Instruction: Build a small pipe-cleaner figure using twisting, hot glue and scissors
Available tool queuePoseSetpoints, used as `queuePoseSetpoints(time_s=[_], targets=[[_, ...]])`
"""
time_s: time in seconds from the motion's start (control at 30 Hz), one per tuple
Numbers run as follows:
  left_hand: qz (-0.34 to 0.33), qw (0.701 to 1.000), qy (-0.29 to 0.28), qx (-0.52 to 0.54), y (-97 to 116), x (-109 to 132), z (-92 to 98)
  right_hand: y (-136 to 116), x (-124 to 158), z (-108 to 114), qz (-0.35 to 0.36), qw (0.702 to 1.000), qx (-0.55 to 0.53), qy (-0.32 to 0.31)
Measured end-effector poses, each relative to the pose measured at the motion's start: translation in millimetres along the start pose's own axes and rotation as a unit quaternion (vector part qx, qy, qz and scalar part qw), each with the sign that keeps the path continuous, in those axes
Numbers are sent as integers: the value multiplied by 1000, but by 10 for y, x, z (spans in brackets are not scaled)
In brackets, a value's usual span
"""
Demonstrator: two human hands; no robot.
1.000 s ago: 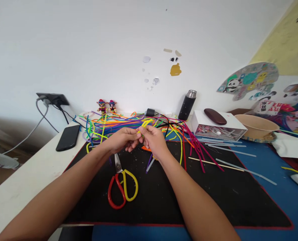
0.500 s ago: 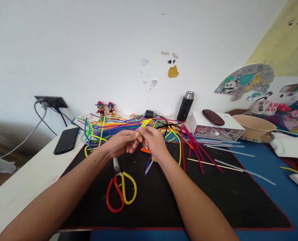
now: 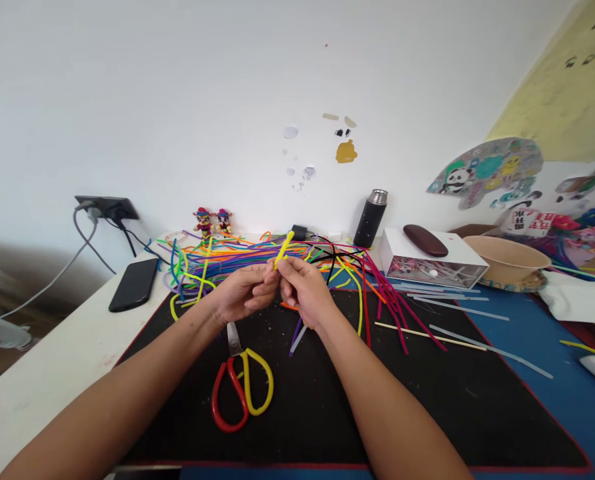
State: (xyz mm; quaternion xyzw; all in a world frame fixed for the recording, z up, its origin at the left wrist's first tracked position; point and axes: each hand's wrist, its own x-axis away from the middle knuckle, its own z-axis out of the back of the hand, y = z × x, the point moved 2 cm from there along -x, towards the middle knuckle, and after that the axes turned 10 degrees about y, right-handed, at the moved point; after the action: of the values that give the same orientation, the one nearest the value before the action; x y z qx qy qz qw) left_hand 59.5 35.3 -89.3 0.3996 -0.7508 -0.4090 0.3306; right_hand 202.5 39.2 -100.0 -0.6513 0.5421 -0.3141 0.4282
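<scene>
Between the fingertips of both hands, a yellow pipe cleaner (image 3: 285, 246) sticks up and leans to the right. My left hand (image 3: 247, 291) pinches it from the left, with the other fingers curled. From the right, my right hand (image 3: 305, 287) pinches the same piece with thumb and forefinger; its lower part is hidden by the fingers. Below the hands, scissors (image 3: 241, 383) with one red and one yellow handle lie on the black mat (image 3: 317, 407). Just behind the hands spreads a pile of colourful pipe cleaners (image 3: 227, 261).
A phone (image 3: 133, 285) lies at the left. Two small figures (image 3: 204, 223) stand by the wall. At the back right are a black flask (image 3: 371, 219), a white box (image 3: 460, 253) and a tan bowl (image 3: 508, 255). Magenta pipe cleaners (image 3: 395, 303) and a wooden stick (image 3: 430, 337) lie on the right.
The yellow pipe cleaner showed as several looped strands above the fingers; now it shows as one straighter upright piece. Both hands stay together in nearly the same place. The view has tilted slightly upward.
</scene>
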Motion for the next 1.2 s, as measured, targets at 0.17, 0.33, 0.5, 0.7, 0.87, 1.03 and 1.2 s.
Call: queuePoseSetpoints(time_s=[0.17,0.33,0.5,0.7,0.87,1.03,1.2], targets=[[9,1000,-18,-23,-48,-24,3,16,-8,7,13,999,10,44],[-27,993,37,-112,16,-5,20,0,-36,23,25,997,-1,75],[-91,955,85,-269,126,65,-7,-3,-42,18,29,996,4,85],[-100,938,117,-311,144,49,16,37,-33,16,37,997,24,58],[-150,866,142,-455,191,79,-25,70,-47,46,47,993,65,86],[-107,913,114,-378,150,66,-28,64,-60,53,58,989,84,105],[-64,969,83,-224,123,32,53,45,-49,37,67,991,76,91]])
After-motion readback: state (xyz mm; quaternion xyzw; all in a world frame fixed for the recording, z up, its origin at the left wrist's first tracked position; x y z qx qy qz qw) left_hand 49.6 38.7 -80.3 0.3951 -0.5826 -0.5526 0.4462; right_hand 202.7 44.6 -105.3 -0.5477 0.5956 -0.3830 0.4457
